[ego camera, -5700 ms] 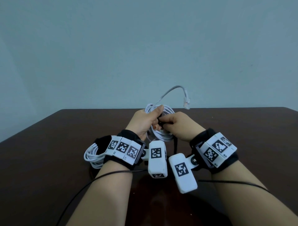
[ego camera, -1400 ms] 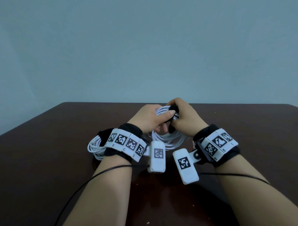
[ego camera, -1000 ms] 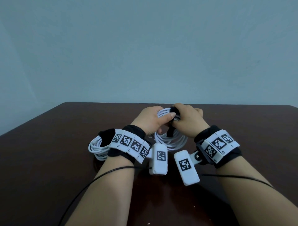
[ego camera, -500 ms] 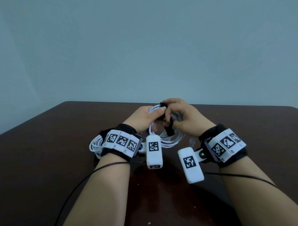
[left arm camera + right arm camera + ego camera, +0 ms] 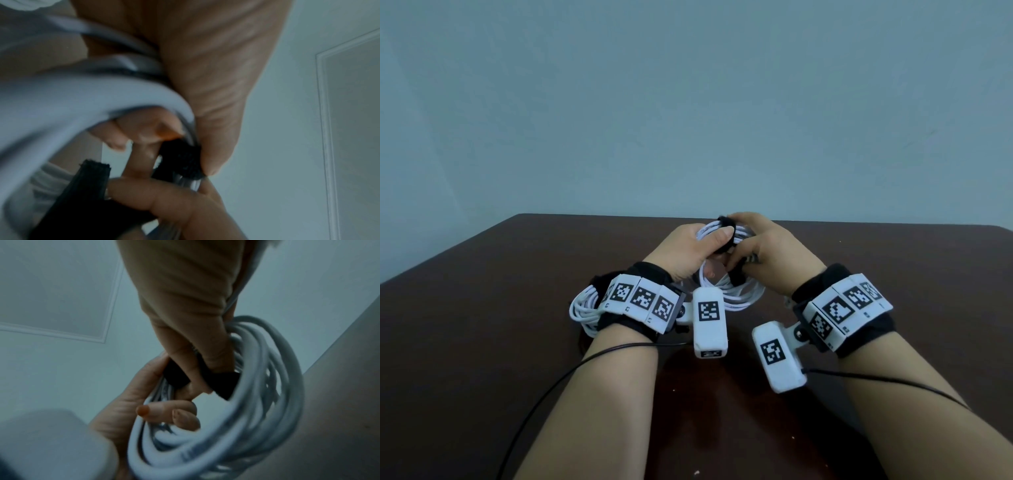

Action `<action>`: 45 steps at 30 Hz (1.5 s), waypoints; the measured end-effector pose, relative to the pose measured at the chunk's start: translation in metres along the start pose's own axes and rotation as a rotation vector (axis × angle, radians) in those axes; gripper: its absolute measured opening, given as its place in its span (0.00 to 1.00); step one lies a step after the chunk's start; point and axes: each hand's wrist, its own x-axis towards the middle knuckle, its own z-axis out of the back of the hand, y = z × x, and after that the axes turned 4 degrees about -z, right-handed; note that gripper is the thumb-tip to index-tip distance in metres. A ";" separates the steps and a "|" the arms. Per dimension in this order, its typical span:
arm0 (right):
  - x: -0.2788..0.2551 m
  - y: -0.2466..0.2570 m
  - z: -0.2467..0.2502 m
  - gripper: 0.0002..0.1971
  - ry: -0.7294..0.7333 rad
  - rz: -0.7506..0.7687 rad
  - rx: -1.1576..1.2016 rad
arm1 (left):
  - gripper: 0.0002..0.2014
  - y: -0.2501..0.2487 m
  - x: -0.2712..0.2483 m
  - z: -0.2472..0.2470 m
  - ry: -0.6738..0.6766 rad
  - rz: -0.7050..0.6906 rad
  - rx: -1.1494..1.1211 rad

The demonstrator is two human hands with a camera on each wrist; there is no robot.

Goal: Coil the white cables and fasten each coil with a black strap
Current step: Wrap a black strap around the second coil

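I hold a coil of white cable (image 5: 738, 297) upright above the brown table (image 5: 482, 325), between both hands. My left hand (image 5: 688, 246) grips the top of the coil, its thumb pressing on the strands beside the black strap (image 5: 725, 221). The strap wraps over the top of the bundle, and its loose tail (image 5: 737, 278) hangs inside the loop. My right hand (image 5: 774, 253) pinches the strap against the cable. The right wrist view shows the strap (image 5: 177, 375) between the fingers of both hands and the coil (image 5: 257, 410) hanging below. The left wrist view shows the strap (image 5: 182, 160) under my left thumb.
A second white coil (image 5: 582, 308) with a black strap (image 5: 599, 281) lies on the table behind my left wrist. Thin black wires (image 5: 544, 394) run from the wrist cameras over the near table. The table's far edge (image 5: 619, 216) meets a plain wall.
The free cable end that stuck up earlier is now in the coil. The strap tail, which hung down loose, has been drawn round the top of the bundle. Both hands stayed at the coil.
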 end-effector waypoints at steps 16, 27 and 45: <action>0.002 0.004 0.010 0.20 -0.334 -0.137 0.241 | 0.14 0.009 0.006 0.012 -0.175 0.018 0.207; -0.006 0.003 0.045 0.13 -0.561 -0.266 0.775 | 0.14 0.009 0.001 0.010 0.066 0.037 0.317; -0.003 0.009 0.027 0.10 -0.318 -0.429 1.061 | 0.10 -0.001 -0.006 0.005 0.084 -0.068 0.152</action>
